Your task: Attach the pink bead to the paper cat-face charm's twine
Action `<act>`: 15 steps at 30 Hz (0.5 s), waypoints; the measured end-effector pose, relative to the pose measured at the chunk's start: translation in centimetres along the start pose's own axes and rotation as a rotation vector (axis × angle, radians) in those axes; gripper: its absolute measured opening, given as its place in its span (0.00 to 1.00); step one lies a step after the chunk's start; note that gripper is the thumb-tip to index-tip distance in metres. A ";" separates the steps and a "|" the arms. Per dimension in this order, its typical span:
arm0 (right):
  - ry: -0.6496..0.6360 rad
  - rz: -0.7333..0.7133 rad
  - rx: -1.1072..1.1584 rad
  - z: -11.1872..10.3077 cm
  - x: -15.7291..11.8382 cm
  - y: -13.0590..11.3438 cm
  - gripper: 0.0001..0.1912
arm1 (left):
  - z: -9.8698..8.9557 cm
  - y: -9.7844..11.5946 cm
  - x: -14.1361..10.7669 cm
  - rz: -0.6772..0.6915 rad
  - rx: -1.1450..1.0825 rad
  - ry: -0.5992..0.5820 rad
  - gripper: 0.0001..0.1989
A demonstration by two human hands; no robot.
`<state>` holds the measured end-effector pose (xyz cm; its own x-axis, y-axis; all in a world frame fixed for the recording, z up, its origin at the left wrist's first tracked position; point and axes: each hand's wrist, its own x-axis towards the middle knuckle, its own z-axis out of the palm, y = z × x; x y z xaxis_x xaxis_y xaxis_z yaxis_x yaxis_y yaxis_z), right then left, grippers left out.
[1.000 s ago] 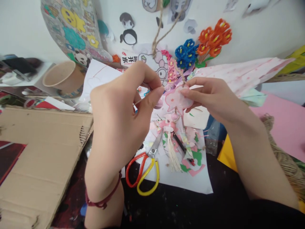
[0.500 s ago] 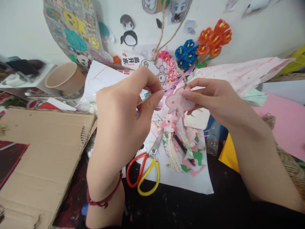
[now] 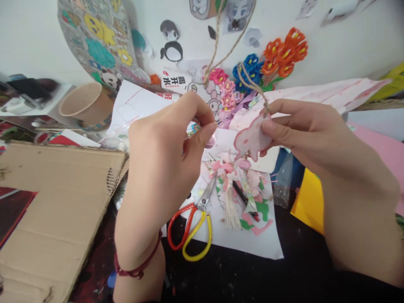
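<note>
My right hand pinches a pink-edged white paper charm between thumb and fingers. A short twine loop rises from the charm's top. Below it hang a pink bead and a cream tassel. To the left, my left hand is closed with thumb and index fingertip together; whatever it pinches is hidden. A second pink bead shows just under those fingertips. Behind this hand, a longer twine loop comes down to a knot. Red-and-yellow-handled scissors lie below the hands.
Paper scraps and a dark pen lie on a white sheet. Cut cardboard covers the left side. Orange flowers and blue flowers stand by the wall. Yellow paper is at the right.
My right hand has moved right and slightly down with the charm, and its twine loop now shows more fully. My left hand has barely moved; the tassel shifted slightly.
</note>
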<state>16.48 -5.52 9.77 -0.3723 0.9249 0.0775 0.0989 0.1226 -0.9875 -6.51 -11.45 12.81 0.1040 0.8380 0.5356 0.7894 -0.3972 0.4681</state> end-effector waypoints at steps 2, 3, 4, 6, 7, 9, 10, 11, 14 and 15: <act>-0.002 0.003 0.008 0.0 0.0 -0.1 0.09 | 0.1 0.0 0.0 -0.013 0.008 0.019 0.04; -0.003 0.006 0.013 0.1 0.0 -0.1 0.09 | 0.1 -0.1 0.0 -0.012 0.017 0.018 0.04; -0.003 0.010 0.018 0.1 0.1 -0.1 0.10 | 0.1 -0.1 0.0 -0.008 0.025 0.018 0.04; 0.000 0.019 0.026 0.1 0.2 0.0 0.10 | 0.2 -0.1 0.0 -0.001 0.031 0.012 0.04; 0.000 0.020 0.032 0.1 0.3 0.1 0.11 | 0.2 -0.1 0.0 0.002 0.029 0.010 0.04; -0.008 0.016 0.041 0.1 0.4 0.2 0.11 | 0.2 -0.1 0.0 0.007 0.024 0.017 0.04; -0.012 0.013 0.042 0.0 0.4 0.3 0.10 | 0.2 -0.1 0.0 0.011 0.021 0.020 0.04; -0.015 0.010 0.040 0.0 0.4 0.3 0.10 | 0.2 -0.1 0.0 0.017 0.021 0.016 0.04; -0.017 0.005 0.025 0.0 0.3 0.4 0.09 | 0.3 -0.1 0.0 0.033 0.032 0.021 0.04; -0.016 0.006 0.020 0.0 0.3 0.3 0.09 | 0.3 -0.2 0.1 0.039 0.033 0.025 0.04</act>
<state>16.46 -5.20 9.46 -0.3869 0.9195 0.0691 0.0826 0.1092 -0.9906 -6.43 -11.22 12.54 0.1202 0.8123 0.5707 0.8043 -0.4166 0.4236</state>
